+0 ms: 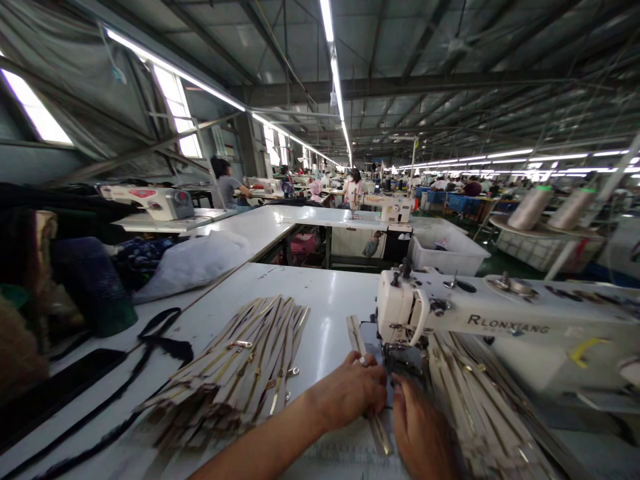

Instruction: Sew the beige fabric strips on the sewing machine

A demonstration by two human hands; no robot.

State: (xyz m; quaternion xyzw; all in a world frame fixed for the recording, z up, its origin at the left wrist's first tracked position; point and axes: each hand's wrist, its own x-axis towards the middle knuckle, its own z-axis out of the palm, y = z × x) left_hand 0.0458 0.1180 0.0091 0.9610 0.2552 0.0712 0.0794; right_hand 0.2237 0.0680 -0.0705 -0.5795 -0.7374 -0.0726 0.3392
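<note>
My left hand, with a ring on one finger, is closed over a beige zipper strip just left of the needle area of a white sewing machine. The strip shows above and below the hand. My right hand is beside it, in front of the machine's foot, slightly blurred; whether its fingers hold anything is hidden. A fanned pile of beige zippers with gold teeth and metal pulls lies to the left. More zippers lie to the right, under the machine arm.
Black straps and a white plastic bag are on the left. Behind the table stand another sewing machine and a white bin. Thread cones are at the right. People sit farther back.
</note>
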